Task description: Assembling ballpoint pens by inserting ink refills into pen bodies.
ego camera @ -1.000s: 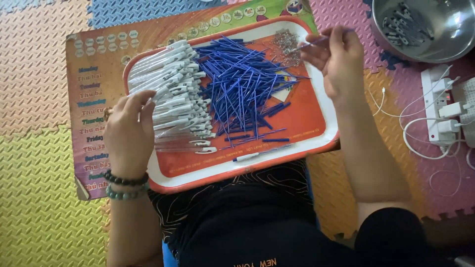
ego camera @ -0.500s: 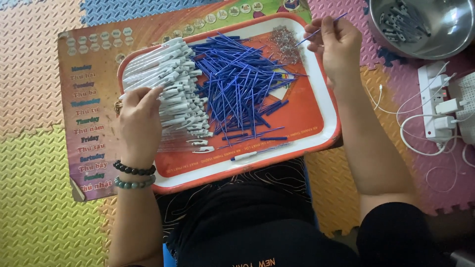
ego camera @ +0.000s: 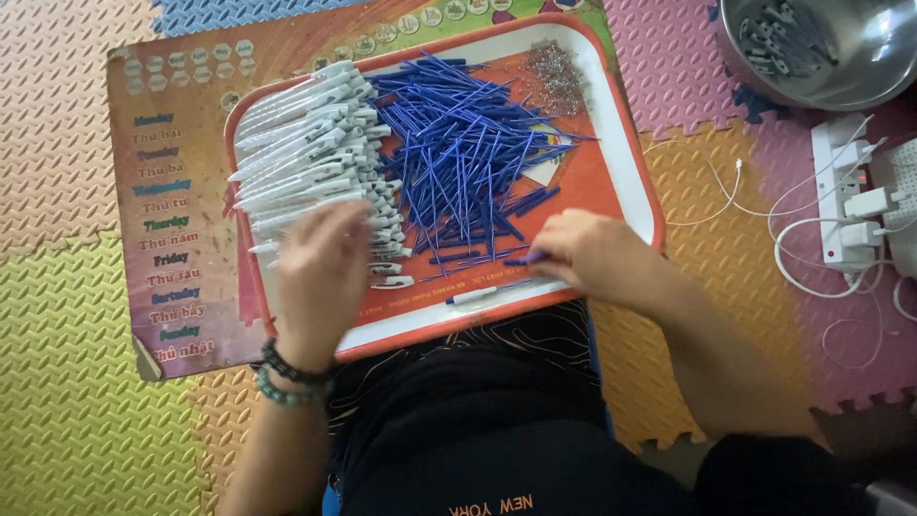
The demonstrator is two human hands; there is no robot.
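Right hand (ego camera: pixel 592 253) at 5 o'clock on the orange tray (ego camera: pixel 635 182), fingers pinched on one blue refill (ego camera: pixel 530 258). Left hand (ego camera: pixel 320 263) rests loosely curled on the white pen barrels (ego camera: pixel 306 158) at 9 o'clock; whether it grips one, cannot tell. Judgement: lift the refill singly, clear of the blue refill pile (ego camera: pixel 463 153). Counts: one tray, one steel bowl (ego camera: pixel 860 76); barrels and refills too many to count.

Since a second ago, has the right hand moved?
Yes. The right hand went from the tray's far corner to its near edge, onto the blue refills.
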